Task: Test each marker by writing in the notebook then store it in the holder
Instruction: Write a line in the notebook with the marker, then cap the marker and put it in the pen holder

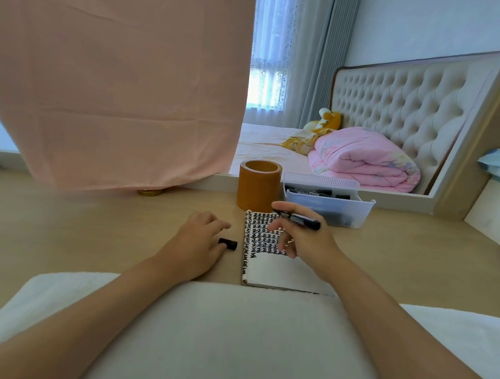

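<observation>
A pale wooden desk [88, 229] stands against a low ledge, with a bed, a tufted headboard [401, 103], a folded pink quilt [366, 160] and a curtained window behind it. The notebook [269, 269] lies open in front of the person, its page filled with rows of one repeated black mark (an "I"-like shape, no readable word). The right hand [305, 239] hovers over it, its fingers pinching a black marker [300, 220] held level. The left hand [198, 242] rests on the desk with fingers loosely bent, and the cap [228, 243] lies at its fingertips; contact is unclear. The orange-brown holder [259, 187] stands just beyond the notebook, beside a clear bin [358, 211] of markers whose white print is too small to read. A hanging pink cloth [117, 72] hides the far left.
</observation>
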Demonstrator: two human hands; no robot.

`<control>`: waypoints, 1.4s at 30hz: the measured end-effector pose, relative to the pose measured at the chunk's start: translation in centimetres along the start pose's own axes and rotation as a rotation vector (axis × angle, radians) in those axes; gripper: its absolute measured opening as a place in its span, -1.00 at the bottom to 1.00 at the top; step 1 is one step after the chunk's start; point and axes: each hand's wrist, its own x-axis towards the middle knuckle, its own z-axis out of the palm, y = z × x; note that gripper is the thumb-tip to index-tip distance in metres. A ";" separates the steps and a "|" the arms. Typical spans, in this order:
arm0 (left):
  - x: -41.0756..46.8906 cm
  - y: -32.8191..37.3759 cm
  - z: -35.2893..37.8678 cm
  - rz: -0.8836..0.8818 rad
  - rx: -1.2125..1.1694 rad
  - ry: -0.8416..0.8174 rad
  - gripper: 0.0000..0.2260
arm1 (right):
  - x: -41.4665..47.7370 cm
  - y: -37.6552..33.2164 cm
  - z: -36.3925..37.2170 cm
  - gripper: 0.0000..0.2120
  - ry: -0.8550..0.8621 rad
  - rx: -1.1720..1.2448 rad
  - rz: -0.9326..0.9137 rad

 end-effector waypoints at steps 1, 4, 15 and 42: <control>0.3 -0.2 0.1 -0.015 0.015 -0.034 -0.70 | 0.0 0.1 0.0 -0.65 -0.022 0.014 0.008; 1.0 0.0 0.0 -0.048 0.005 -0.068 -0.80 | 0.3 0.1 -0.3 -0.62 -0.042 0.130 0.104; 4.0 5.1 0.1 -0.096 -0.424 0.206 -0.86 | 0.6 0.6 -2.0 -0.78 0.176 -0.545 -0.057; 3.7 4.8 1.2 0.009 -0.357 0.142 -0.83 | 0.6 1.6 -1.6 -0.81 0.128 -0.827 -0.238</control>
